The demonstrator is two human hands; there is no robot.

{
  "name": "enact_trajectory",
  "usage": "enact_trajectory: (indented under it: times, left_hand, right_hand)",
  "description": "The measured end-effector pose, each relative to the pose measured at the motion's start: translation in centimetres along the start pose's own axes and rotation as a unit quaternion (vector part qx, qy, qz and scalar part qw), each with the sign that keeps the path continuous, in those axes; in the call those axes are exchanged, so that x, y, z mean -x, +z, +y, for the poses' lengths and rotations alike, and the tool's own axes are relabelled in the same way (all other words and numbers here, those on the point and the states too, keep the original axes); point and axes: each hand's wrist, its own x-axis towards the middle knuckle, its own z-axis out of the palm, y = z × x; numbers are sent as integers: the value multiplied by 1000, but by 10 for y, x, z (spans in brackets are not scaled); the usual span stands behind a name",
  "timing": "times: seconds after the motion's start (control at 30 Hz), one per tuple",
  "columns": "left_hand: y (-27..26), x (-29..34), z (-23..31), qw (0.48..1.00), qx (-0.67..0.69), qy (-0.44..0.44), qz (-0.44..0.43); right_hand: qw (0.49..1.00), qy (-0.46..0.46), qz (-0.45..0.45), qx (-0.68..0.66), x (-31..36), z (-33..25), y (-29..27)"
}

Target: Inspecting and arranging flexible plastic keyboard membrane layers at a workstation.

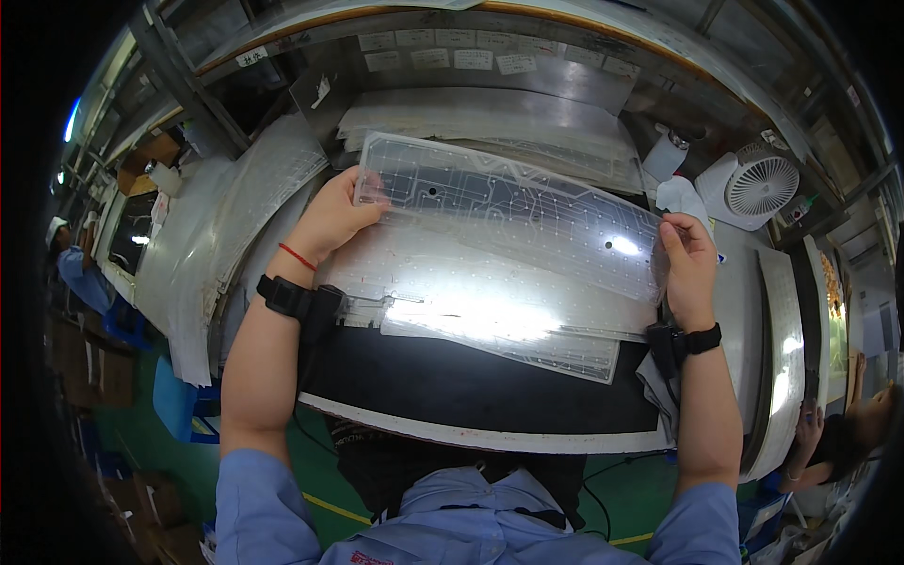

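Note:
Between my two hands a clear plastic sheet (527,202) with printed circuit lines and dots is held up, tilted, above the bench. My left hand (339,212) pinches its left end, thumb in front. At the lower right end, my right hand (688,268) grips the edge between thumb and fingers. Beneath it lies a stack of similar translucent sheets (424,268), shining under the light. The lowest sheets jut toward me over a black mat (452,381).
More sheets are piled at the back (490,118) and left (235,202). A white fan (761,184) and a pump bottle (666,153) stand back right. A grey cloth (656,386) lies by my right wrist. Other people work at far left (80,268) and right (847,438).

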Motion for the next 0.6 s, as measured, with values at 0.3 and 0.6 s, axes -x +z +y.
enact_trajectory:
  times: [0.3,0.6]
  left_hand:
    - [0,1,2,1000,-1,-9,10]
    - [3,3,9,999,-1,-26,27]
  right_hand:
    - [1000,-1,1,7,0,0,-1]
    - [1000,8,2,7,0,1,-2]
